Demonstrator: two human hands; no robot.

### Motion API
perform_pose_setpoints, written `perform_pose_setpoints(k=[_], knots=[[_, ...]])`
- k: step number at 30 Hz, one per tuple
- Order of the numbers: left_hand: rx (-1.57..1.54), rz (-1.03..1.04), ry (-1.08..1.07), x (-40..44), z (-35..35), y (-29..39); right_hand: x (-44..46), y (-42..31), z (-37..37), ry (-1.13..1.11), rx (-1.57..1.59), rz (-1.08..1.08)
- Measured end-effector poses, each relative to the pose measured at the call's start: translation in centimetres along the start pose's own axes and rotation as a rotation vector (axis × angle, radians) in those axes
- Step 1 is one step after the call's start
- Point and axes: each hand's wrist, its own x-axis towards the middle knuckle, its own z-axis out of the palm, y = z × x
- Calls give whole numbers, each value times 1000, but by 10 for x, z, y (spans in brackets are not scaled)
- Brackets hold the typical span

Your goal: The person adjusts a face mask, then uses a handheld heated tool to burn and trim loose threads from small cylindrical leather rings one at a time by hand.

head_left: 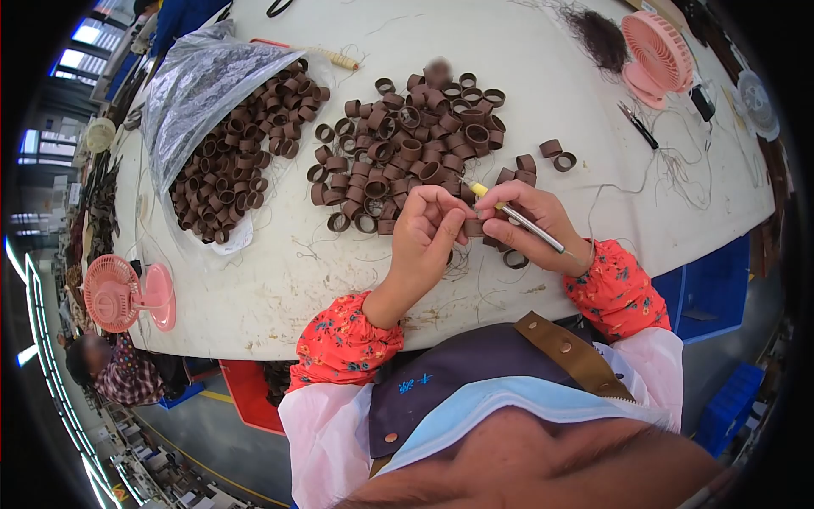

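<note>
My left hand (426, 227) is closed, thumb and fingertips pinched together at the edge of a small brown band-like ring (473, 227). Close beside it, my right hand (536, 222) grips a slim pen-like tool (532, 226) with a silver barrel and a yellow collar. The tool's thin tip points up and left, above my left fingertips. Fingers of my right hand also come up to the ring, partly hiding it. Just beyond both hands lies a loose pile of brown rings (411, 150), some standing on edge.
A clear plastic bag (191, 93) spills more brown rings (222, 174) at the left. Pink fans stand at the left (113, 293) and far right (657, 51). Black-handled snips (638, 127), loose threads (678, 174) and a dark thread bundle (598, 38) lie on the white table (280, 314). Another person (127, 369) is at left.
</note>
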Motion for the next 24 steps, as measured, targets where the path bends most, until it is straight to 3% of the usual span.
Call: perform_pose_setpoints(k=[2,5,8,15,21,24], knots=[[-72,50,83,2,6,0,-1,1,-1,57,55,23],[315,167,39,1,-7,-4,1,3,1,133,135,-5],[246,48,21,-4,1,3,1,2,3,164,159,-26],[344,157,48,-5,0,-1,-1,1,7,201,200,-27],[386,93,-62,-3,-2,1,-1,11,6,164,-108,-228],[278,23,-80,-2,-4,2,-4,7,4,141,6,-103]])
